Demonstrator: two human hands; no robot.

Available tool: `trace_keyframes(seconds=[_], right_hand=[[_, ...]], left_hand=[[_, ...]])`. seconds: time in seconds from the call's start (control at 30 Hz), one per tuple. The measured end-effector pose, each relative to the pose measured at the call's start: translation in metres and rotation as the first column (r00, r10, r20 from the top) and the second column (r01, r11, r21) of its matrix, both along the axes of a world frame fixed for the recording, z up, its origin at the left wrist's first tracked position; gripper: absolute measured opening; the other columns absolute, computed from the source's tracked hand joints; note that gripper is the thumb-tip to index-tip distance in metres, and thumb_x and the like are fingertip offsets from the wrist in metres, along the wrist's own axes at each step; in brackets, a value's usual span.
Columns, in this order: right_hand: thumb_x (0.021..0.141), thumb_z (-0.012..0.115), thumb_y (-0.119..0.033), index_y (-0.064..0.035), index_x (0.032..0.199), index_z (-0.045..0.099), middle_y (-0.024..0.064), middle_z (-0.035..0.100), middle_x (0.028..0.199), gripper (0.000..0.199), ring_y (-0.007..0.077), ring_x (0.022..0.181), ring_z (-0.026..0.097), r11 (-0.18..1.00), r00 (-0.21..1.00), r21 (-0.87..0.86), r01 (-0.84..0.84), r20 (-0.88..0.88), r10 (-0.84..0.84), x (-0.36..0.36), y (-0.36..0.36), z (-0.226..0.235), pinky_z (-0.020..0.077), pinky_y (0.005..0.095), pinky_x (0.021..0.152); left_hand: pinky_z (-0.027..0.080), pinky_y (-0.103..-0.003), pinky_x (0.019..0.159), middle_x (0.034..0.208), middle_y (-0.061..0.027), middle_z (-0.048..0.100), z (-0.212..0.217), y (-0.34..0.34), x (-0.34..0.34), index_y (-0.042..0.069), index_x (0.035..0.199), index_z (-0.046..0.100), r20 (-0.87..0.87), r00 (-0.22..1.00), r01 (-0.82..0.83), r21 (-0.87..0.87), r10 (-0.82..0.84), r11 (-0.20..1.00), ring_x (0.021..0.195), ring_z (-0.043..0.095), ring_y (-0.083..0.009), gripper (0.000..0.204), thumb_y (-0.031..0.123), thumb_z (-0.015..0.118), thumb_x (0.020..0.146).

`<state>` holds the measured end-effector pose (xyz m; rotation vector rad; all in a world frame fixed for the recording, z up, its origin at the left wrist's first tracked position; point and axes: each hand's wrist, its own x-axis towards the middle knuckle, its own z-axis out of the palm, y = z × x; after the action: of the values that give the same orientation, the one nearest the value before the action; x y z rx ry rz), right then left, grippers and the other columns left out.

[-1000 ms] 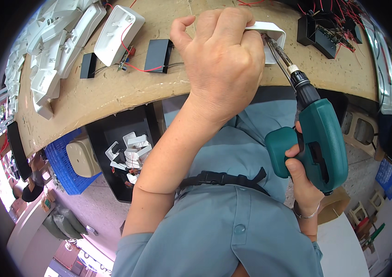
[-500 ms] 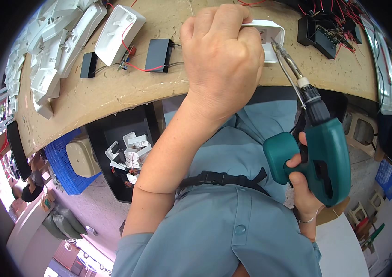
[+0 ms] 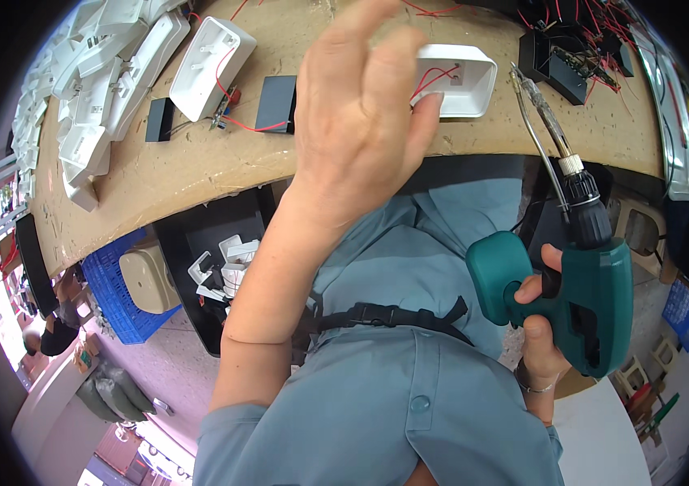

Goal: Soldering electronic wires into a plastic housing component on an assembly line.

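Observation:
My left hand hovers over the table edge, its fingers apart and slightly blurred. Its thumb is beside a white plastic housing; whether it touches the rim I cannot tell. Red wires run inside that housing to a small metal piece on its wall. In my right hand is a green soldering gun, gripped by its handle. The gun's metal tip and a thin feed tube point up, to the right of the housing and apart from it. A flat black box lies left of my left hand, partly covered by it.
Another white housing lies further left, near a small circuit board and a small black block. White housings are heaped at the far left. Black boxes with red wires sit at the right. Below is a black bin holding white parts.
My left hand has moved left off the white housing and its fingers have spread, baring the red wires inside. The soldering gun has shifted right and slightly down, away from the housing.

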<state>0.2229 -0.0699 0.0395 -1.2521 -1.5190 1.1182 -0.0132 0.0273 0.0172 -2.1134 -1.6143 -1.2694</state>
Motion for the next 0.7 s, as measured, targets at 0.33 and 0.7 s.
trace_keyframes(seconds=[0.33, 0.7], right_hand=[[0.078, 0.075, -0.031, 0.0085, 0.125, 0.044, 0.0252, 0.057, 0.115, 0.069, 0.0172, 0.073, 0.061, 0.998, 0.988, 0.015, 0.055, -0.146, -0.052, -0.004, -0.002, -0.001, 0.0502, 0.0293, 0.063], [0.080, 0.073, -0.027, 0.0080, 0.126, 0.043, 0.0234, 0.057, 0.115, 0.065, 0.0162, 0.074, 0.061, 0.994, 0.976, 0.084, -0.065, -0.204, 0.081, -0.005, 0.003, -0.011, 0.0495, 0.0278, 0.064]], left_hand=[[0.046, -0.030, 0.069, 0.089, -0.0094, 0.058, 0.029, -0.046, -0.058, 0.002, 0.104, 0.061, 0.456, 0.868, 0.429, -0.484, -0.198, 0.763, 0.079, 0.057, -0.0212, 0.027, 0.007, 0.066, 0.077], [0.050, -0.034, 0.076, 0.093, -0.0175, 0.064, -0.024, -0.213, -0.191, 0.000, 0.107, 0.062, -0.028, 0.997, -0.032, -0.998, 0.075, 0.047, 0.083, 0.063, -0.0317, 0.038, 0.021, 0.071, 0.076]])
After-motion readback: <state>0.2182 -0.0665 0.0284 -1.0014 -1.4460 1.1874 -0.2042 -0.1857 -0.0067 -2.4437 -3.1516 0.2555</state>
